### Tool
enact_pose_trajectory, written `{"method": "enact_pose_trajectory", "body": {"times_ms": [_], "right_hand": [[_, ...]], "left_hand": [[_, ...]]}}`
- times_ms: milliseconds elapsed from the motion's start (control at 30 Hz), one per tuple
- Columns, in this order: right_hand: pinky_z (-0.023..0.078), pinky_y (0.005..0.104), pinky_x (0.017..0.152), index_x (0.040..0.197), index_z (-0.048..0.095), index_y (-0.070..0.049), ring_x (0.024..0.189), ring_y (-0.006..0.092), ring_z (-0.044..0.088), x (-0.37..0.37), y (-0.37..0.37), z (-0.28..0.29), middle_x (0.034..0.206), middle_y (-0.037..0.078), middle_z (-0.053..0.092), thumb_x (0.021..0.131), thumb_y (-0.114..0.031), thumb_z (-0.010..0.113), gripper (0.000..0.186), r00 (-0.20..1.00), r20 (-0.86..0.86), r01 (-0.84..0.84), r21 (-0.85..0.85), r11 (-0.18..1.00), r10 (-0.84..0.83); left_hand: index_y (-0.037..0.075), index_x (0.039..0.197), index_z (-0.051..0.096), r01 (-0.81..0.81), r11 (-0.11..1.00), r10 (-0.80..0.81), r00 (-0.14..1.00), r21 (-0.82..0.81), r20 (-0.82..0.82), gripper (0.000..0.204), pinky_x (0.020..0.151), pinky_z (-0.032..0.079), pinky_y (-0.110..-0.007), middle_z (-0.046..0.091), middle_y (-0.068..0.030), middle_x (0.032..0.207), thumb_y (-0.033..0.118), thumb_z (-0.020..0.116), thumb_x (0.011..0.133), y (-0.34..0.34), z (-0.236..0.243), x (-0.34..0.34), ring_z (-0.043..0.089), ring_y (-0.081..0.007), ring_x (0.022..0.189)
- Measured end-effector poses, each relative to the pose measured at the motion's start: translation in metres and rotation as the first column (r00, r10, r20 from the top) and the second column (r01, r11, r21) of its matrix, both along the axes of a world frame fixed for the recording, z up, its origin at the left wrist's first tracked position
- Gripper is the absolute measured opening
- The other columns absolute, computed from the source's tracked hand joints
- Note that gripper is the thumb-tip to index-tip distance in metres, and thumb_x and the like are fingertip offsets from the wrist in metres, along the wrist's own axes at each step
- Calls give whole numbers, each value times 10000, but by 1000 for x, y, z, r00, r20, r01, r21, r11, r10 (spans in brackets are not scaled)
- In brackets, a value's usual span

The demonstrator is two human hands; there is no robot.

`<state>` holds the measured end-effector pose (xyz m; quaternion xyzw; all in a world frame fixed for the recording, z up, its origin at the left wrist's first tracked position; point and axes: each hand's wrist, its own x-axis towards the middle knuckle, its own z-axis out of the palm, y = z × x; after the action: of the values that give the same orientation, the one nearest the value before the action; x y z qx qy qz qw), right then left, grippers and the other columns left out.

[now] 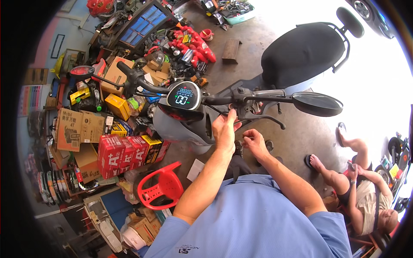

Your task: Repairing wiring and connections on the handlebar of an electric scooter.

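- The scooter (258, 81) stands right in front of me, its handlebar (223, 100) running across just above my hands, with the round display (184, 95) glowing at the middle.
- My left hand (224, 129) is raised against the handlebar stem, fingertips touching the underside of the bar just right of the display, near the thin cables there.
- My right hand (254, 142) sits a little lower and to the right, just beside the left, below the brake lever (269, 119).
- Left grip: fingers fairly straight and close together, pressed upward; I cannot tell whether anything is pinched in them.
- Right grip: fingers curled in narrow, thumb and forefinger meeting around something small that is too tiny to make out.
- The right mirror (317, 103) juts out past the lever; the left mirror (81, 71) is well away on the other end of the bar.
- The black seat (301, 51) lies beyond the handlebar.
- The floor (297, 137) is bare grey concrete.
- To my left are stacked red boxes (124, 152), brown cartons (79, 129) and a red plastic chair (161, 189).
- At lower right another person (365, 193) sits barefoot, near a sandal (340, 131).
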<state>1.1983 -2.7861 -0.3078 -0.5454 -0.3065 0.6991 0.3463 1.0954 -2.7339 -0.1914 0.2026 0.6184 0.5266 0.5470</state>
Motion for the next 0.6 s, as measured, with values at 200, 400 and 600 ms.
{"method": "enact_pose_trajectory", "body": {"times_ms": [200,400,600], "right_hand": [[514,273,607,1007,546,11,704,150,637,1,-2,-2,865,90,614,870,-50,532,151,1000,17,5,2,1000,-5],[515,271,594,992,552,10,688,149,642,-1,-3,-2,854,93,622,867,-49,534,140,999,31,-6,17,1000,6],[518,273,599,996,552,12,690,149,644,-3,-4,-4,851,90,622,866,-46,535,143,999,29,-13,17,1000,12]], "left_hand": [[58,799,578,-4,1000,4,1000,11,-14,181,684,516,-272,591,-34,798,199,660,877,1,-6,-2,566,-109,729],[46,825,579,-8,1000,9,1000,27,-16,201,652,445,-219,602,-15,807,219,670,871,-1,-6,-2,544,-79,713],[46,842,583,-4,1000,3,999,-15,-48,224,648,428,-214,604,-13,817,243,688,858,2,-7,-4,535,-73,706]]}}
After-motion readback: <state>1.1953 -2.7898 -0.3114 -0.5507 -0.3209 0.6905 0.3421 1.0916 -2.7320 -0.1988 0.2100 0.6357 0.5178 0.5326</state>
